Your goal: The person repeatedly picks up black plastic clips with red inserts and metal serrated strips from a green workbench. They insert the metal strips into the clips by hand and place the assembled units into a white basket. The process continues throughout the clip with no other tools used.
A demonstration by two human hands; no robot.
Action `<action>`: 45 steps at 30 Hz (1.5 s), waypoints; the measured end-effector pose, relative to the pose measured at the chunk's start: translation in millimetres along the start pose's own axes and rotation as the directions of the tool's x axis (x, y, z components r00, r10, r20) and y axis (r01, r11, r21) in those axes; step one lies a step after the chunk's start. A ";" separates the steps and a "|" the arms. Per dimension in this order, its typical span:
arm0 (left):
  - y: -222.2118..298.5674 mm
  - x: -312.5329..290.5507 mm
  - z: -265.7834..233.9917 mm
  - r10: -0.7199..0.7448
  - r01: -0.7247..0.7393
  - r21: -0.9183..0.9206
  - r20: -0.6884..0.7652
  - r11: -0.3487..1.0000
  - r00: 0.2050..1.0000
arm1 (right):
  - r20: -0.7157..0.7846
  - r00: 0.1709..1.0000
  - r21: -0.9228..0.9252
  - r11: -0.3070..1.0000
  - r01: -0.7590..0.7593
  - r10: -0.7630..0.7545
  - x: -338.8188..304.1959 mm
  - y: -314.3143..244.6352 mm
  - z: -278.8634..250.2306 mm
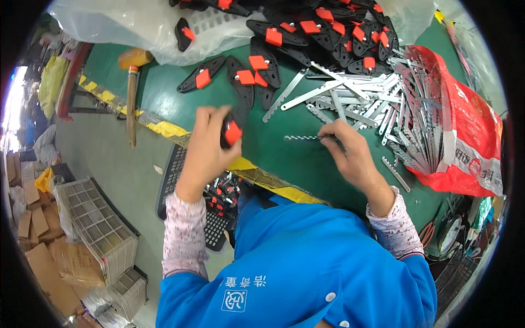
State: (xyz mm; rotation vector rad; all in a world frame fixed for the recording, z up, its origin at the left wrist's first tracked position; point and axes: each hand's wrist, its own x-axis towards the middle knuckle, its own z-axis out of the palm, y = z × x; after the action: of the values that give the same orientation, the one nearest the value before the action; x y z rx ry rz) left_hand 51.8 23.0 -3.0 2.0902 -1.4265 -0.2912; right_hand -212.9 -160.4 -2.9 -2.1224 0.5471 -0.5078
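Observation:
My left hand [202, 150] is closed round a black plastic part with a red tab [233, 132], held above the near edge of the green table and a little blurred. Between the thumb and fingers of my right hand [353, 156] is a thin toothed metal strip [299, 138], its free end pointing left toward the black part. The two pieces are apart. Just beyond my left hand, several similar black parts [203, 76] lie on the table. A loose pile of flat metal strips [372, 98] spreads beyond and to the right of my right hand.
More black parts [328, 33] are heaped at the back by a clear plastic bag [131, 22]. At the right, a red bag [465, 126] spills metal strips. A wooden-handled mallet [132, 98] lies across the table's striped edge [169, 130]. Below hangs a dark basket [216, 229] holding finished-looking small parts.

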 end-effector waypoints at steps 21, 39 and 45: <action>40.7 -17.6 8.7 0.299 -0.286 -0.106 0.136 0.952 0.944 | 0.144 0.933 -0.508 0.784 0.357 -0.331 20.7 -21.6 -1.9; 66.7 -28.5 45.9 0.354 -0.334 -0.129 0.198 0.934 0.914 | -0.294 0.900 -0.716 0.698 0.016 -0.323 144.3 51.3 -11.1; -23.0 33.4 11.3 0.027 0.026 0.140 -0.362 0.990 0.932 | -0.156 0.893 -0.705 0.681 0.199 -0.422 119.6 45.1 0.6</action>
State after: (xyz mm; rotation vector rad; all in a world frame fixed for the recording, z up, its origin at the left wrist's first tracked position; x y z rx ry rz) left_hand 77.6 -5.2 -20.5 2.1181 -1.2523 0.1990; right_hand -123.3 -249.7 -21.6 -2.8990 0.5982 -0.9680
